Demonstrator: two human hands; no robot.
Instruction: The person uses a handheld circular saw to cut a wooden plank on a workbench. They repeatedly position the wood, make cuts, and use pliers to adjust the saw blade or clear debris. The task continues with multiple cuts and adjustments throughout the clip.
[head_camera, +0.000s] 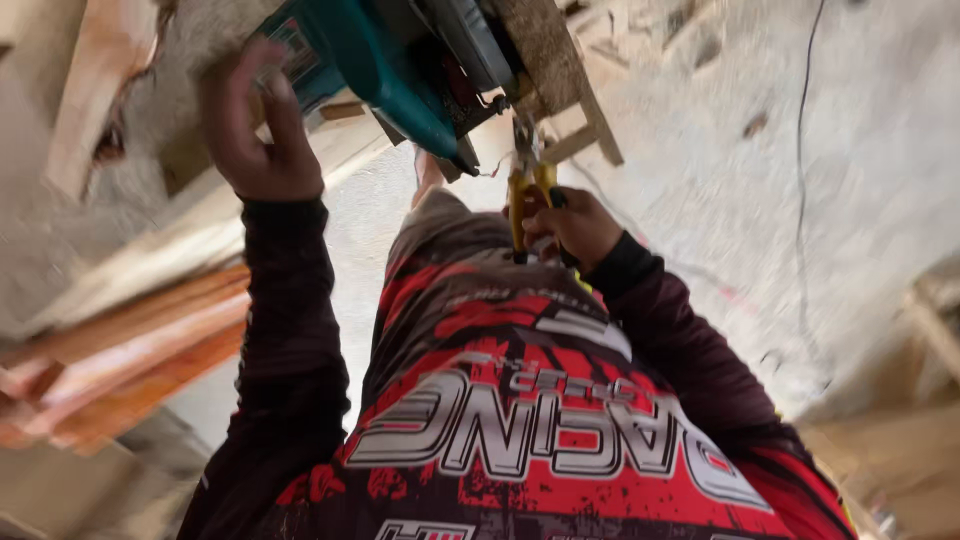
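- Sleeves, dark, below a red and black printed shirt (520, 420), nearest the camera.
- Right hand (575, 228) closed around yellow-handled pliers (527, 185), tips up against the saw's underside.
- Left hand (262, 130) gripping the teal circular saw (400, 55) at its left end.
- Wooden stool (570, 95) under the saw, planks (130, 350) stacked left, dusty concrete floor (850, 200) beyond.

We found the circular saw (400, 60) resting on the wooden stool (560, 70), our left hand (262, 130) at its left, our right hand (575, 225) holding pliers (528, 170) just below it, stacked planks (130, 350) far lower left.
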